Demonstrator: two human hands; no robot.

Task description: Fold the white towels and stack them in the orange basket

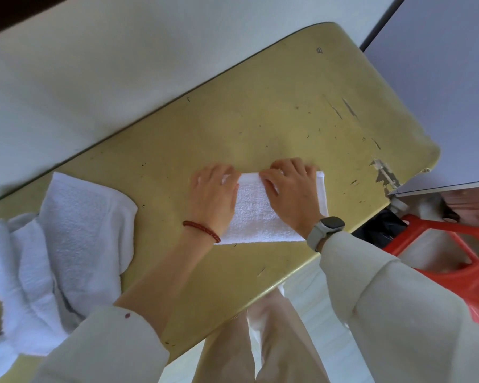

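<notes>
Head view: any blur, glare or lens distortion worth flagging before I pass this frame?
Head view: soft even light, no glare; wide-angle bending curves the table edges; the folded towel under the left hand and right hand is reasonably sharp; the towel pile looks softer.

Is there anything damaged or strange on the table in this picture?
Yes. The yellow table has chipped, peeling surface at its right edge, and scratches across its top. The folded towel under both hands looks tidy.
</notes>
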